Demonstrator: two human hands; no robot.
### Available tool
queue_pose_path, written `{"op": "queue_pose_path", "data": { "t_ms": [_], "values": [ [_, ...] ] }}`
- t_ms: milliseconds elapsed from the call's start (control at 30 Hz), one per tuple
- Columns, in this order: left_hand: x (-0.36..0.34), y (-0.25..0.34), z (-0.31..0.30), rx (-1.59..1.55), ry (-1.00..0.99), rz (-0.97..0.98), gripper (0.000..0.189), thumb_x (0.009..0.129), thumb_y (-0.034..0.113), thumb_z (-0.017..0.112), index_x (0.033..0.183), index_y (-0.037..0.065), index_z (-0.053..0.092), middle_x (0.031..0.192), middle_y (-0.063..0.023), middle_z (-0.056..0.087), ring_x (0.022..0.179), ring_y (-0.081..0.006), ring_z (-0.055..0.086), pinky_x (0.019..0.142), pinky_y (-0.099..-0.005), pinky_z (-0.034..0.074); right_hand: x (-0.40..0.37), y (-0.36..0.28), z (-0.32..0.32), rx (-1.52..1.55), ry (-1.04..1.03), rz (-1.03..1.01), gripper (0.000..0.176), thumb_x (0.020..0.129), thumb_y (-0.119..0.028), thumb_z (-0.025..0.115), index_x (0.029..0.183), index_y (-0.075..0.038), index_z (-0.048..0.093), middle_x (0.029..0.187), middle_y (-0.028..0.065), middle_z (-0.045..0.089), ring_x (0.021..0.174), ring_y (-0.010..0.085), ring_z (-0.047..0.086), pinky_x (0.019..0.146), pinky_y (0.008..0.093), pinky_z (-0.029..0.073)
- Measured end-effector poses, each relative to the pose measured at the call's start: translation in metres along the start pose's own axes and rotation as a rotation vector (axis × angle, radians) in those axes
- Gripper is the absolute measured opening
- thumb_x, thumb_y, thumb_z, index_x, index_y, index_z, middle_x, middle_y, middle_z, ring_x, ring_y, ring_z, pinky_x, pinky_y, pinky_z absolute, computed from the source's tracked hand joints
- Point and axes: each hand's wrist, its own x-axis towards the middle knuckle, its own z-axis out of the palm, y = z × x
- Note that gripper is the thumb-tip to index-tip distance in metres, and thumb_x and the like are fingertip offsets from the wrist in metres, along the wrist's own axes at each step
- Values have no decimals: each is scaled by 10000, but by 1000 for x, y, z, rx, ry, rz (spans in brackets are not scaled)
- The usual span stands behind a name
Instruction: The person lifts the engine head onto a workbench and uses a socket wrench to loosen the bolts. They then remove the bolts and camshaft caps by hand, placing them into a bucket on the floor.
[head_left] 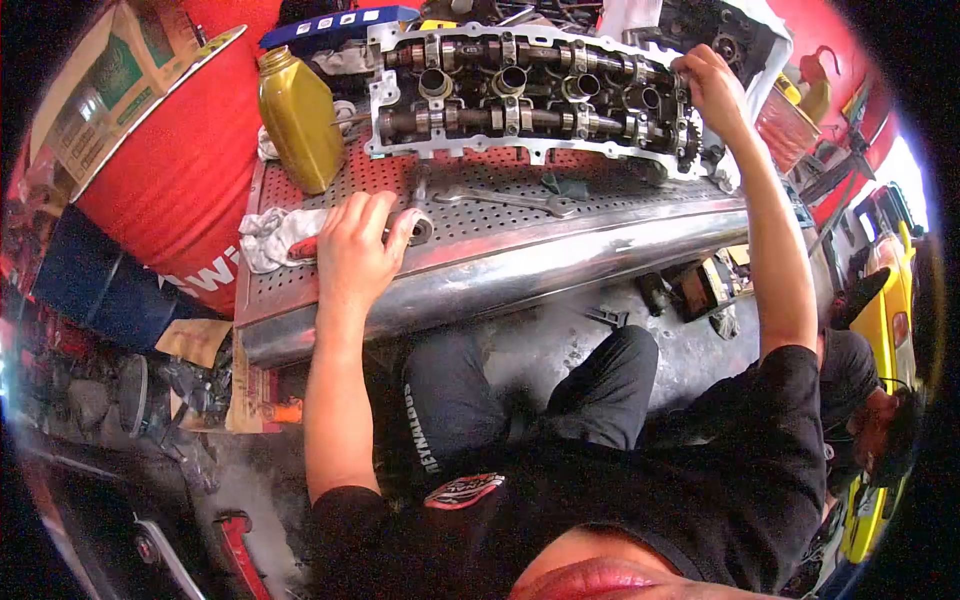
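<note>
A cylinder head (pixel 545 140) with two camshafts lies across the back of a perforated metal bench (pixel 350 170). My right hand (pixel 712 90) is at its right end, above the chain sprocket (pixel 690 140), fingers together on a part too small to name. My left hand (pixel 358 240) rests at the bench's front left, fingers lowered and thumb apart. A white rag (pixel 270 238) and a red-handled tool (pixel 303 247) lie left of it; a round metal ring (pixel 423 230) is beside the thumb. Combination wrenches (pixel 505 199) lie in front of the cylinder head.
A yellow-brown oil bottle (pixel 300 125) stands at the bench's left, near a red drum (pixel 175 180). The rounded metal bench edge (pixel 520 275) runs before my legs. Boxes and parts (pixel 705 288) sit below on the right. Another person (pixel 870 415) is at the far right.
</note>
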Motion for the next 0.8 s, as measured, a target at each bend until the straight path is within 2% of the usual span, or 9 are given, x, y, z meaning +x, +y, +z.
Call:
{"op": "queue_pose_path", "data": {
  "t_ms": [67, 300, 333, 433, 467, 600, 700, 767, 800],
  "values": [
    [1, 1, 1, 0, 3, -5, 253, 860, 266, 718, 955, 45, 641, 846, -125, 611, 812, -333, 614, 728, -436, 480, -2, -13, 1, 59, 113, 69, 180, 945, -176, 571, 1037, -44, 651, 971, 131, 613, 957, 353, 596, 845, 426, 483],
    [-1, -3, 3, -1, 11, 11, 252, 860, 267, 717, 947, 43, 639, 847, -121, 611, 811, -329, 613, 725, -436, 476, -3, -4, 2, -68, -86, 119, 181, 942, -179, 573, 1041, -67, 674, 1018, 107, 644, 991, 333, 596, 907, 433, 475],
    [0, -3, 2, 5, 5, 1, 253, 861, 267, 717, 947, 43, 638, 849, -121, 612, 812, -330, 613, 726, -436, 476, -4, -2, 3, 23, 32, 47, 199, 941, -228, 603, 1032, -70, 683, 978, 129, 651, 949, 341, 607, 878, 420, 490],
    [0, -3, 3, 22, 26, 15, 252, 863, 268, 714, 946, 42, 638, 856, -123, 617, 815, -333, 615, 726, -438, 476, -9, 4, 0, 86, 73, 615, 286, 951, -349, 606, 1043, -94, 699, 957, 156, 682, 927, 368, 640, 851, 418, 504],
    [0, -2, 4, 23, 19, 12, 250, 864, 267, 713, 946, 42, 638, 858, -123, 618, 815, -335, 616, 727, -438, 477, -9, 17, 6, 63, -8, 684, 420, 943, -479, 588, 1028, -84, 702, 919, 205, 693, 909, 416, 655, 826, 440, 511],
    [0, -1, 2, 20, -10, -14, 256, 886, 274, 697, 967, 35, 650, 876, -132, 634, 832, -339, 625, 736, -435, 484, -6, 27, 13, 121, -136, 557, 448, 939, -465, 576, 969, -30, 677, 886, 249, 664, 913, 469, 622, 806, 477, 499],
    [-2, -1, 2, 23, -13, -31, 260, 898, 276, 688, 978, 31, 656, 882, -139, 640, 842, -342, 630, 741, -439, 491, -24, 37, 14, 192, -213, 515, 379, 929, -400, 596, 928, -28, 672, 828, 231, 652, 798, 420, 639, 753, 460, 494],
    [-1, -3, 2, 32, -8, -24, 258, 899, 273, 687, 980, 30, 656, 882, -140, 640, 842, -345, 631, 744, -442, 494, -38, 36, -8, 362, -535, 505, 365, 910, -363, 638, 830, -9, 670, 697, 103, 612, 649, 178, 535, 651, 348, 460],
    [-1, -4, 3, 35, -9, -21, 256, 900, 271, 686, 982, 30, 656, 882, -140, 639, 840, -345, 631, 745, -444, 494, -39, 45, -3, 397, -451, 580, 399, 913, -397, 636, 822, -10, 676, 700, 86, 614, 661, 167, 538, 651, 335, 455]
  ]
}}
